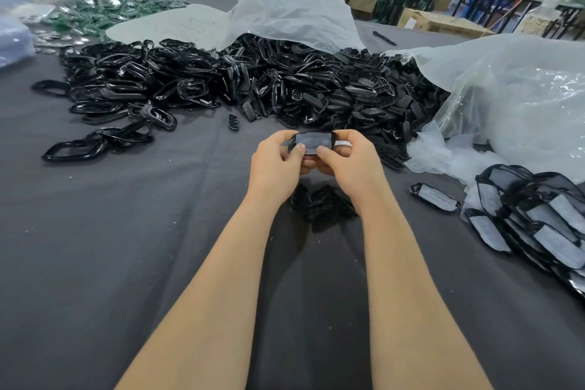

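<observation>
Both hands are up over the dark surface [126, 231], and there is one black shell [313, 141] between them, its long axis running straight across from 9 to 3 o'clock. The left hand [278, 165] pinches the 9 o'clock end and the right hand [351, 161] the 3 o'clock end. The fingers [299, 149] are curled close round it, with both thumbs lying on its near edge and the grey face turned up. Neither hand is nearer, as each has an end, so any press or snap looks set to come from the thumbs pushing toward 12. Now the count: one shell in hand. One finished piece [435, 196] lies alone at 4 o'clock from the hands, and beyond it is a stack of finished pieces [538, 222], too overlapped to number. A small cluster of button pads [323, 206] sits at 6, partly hidden, and one lone pad [234, 121] lies at 10. The big heap of black frames [221, 79] spreads from 10 to 1, far too many to count. One pen [384, 38] lies off at 1.
</observation>
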`<action>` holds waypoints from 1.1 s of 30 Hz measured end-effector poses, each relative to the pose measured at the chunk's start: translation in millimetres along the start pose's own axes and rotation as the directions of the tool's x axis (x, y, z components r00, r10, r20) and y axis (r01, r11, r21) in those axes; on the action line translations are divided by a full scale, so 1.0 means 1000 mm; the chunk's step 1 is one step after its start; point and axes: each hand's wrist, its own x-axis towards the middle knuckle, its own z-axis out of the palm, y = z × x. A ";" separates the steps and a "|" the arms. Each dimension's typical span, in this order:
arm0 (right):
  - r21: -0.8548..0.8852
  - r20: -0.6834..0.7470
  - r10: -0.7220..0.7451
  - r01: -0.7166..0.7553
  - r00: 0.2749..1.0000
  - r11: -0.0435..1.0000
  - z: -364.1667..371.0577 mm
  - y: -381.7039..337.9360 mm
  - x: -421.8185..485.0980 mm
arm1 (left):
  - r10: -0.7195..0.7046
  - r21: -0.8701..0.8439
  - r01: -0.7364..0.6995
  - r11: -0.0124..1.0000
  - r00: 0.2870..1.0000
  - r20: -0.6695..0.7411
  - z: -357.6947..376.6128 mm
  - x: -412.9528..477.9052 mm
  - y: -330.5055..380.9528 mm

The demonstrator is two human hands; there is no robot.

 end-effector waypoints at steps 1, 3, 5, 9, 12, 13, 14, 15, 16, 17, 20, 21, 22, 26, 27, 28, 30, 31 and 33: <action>-0.012 -0.011 -0.008 0.008 1.000 1.000 0.000 0.000 0.000 | -0.004 0.007 0.004 1.000 1.000 -0.001 0.000 0.000 0.000; -0.008 -0.038 -0.008 0.008 0.999 1.000 0.001 0.001 0.001 | 0.017 0.037 -0.017 0.999 1.000 -0.001 0.001 -0.001 0.001; 0.009 -0.051 -0.002 0.003 0.999 1.000 0.002 0.001 0.001 | 0.053 0.097 -0.053 0.994 0.999 0.006 0.001 -0.002 0.001; 0.049 -0.053 0.018 -0.015 0.998 0.999 0.004 0.001 0.001 | 0.078 0.132 -0.077 0.988 0.997 -0.002 0.002 -0.003 0.002; 0.049 -0.040 0.015 -0.013 0.999 0.999 0.005 0.000 0.000 | 0.071 0.121 -0.069 0.990 0.997 -0.015 0.000 -0.003 0.002; 0.060 -0.032 0.014 -0.012 0.999 0.998 0.005 0.000 0.000 | 0.065 0.111 -0.063 0.992 0.998 -0.013 0.000 -0.003 0.002; 0.070 -0.025 0.015 -0.013 1.000 0.997 0.005 0.000 -0.001 | 0.058 0.099 -0.057 0.993 0.998 -0.010 -0.001 -0.002 0.001; 0.077 -0.020 0.017 -0.016 1.000 0.997 0.004 -0.001 -0.001 | 0.051 0.085 -0.050 0.995 0.999 -0.005 -0.002 -0.002 0.001; 0.080 -0.018 0.019 -0.018 1.000 0.997 0.004 -0.002 -0.001 | 0.045 0.075 -0.045 0.996 0.999 0.000 -0.002 -0.002 0.001; 0.082 -0.018 0.021 -0.019 1.000 0.996 0.004 -0.002 -0.001 | 0.040 0.070 -0.041 0.997 0.999 0.006 -0.002 -0.001 0.001; 0.078 -0.028 0.027 -0.024 0.999 0.997 0.004 -0.003 -0.001 | 0.028 0.064 -0.029 0.998 0.999 0.017 -0.001 0.000 0.000; 0.085 -0.032 0.032 -0.029 0.999 0.996 0.004 -0.003 -0.002 | 0.025 0.061 -0.026 0.998 1.000 0.016 -0.001 0.000 -0.001; 0.095 -0.036 0.037 -0.033 0.999 0.995 0.004 -0.003 -0.002 | 0.023 0.058 -0.023 0.998 1.000 0.014 -0.001 0.000 -0.001; 0.104 -0.065 0.055 -0.048 0.996 0.993 0.004 0.000 0.000 | 0.022 0.032 -0.022 0.999 1.000 0.012 -0.002 0.000 -0.002; 0.107 -0.073 0.063 -0.055 0.995 0.993 0.004 0.000 0.000 | 0.023 0.027 -0.024 0.999 1.000 0.018 -0.002 0.000 -0.002; 0.117 -0.080 0.068 -0.059 0.994 0.991 0.004 0.001 0.001 | 0.025 0.025 -0.026 0.999 0.999 0.024 -0.001 -0.001 -0.002; 0.138 -0.091 0.074 -0.061 0.993 0.988 0.004 0.002 0.002 | 0.028 0.018 -0.028 0.999 0.999 0.035 -0.001 -0.002 -0.001; 0.142 -0.096 0.076 -0.062 0.993 0.988 0.003 0.002 0.002 | 0.029 0.015 -0.030 0.999 0.999 0.042 0.000 -0.002 0.000; 0.149 -0.104 0.079 -0.063 0.991 0.987 0.002 0.002 0.003 | 0.029 0.013 -0.029 0.999 0.998 0.050 0.000 -0.002 0.001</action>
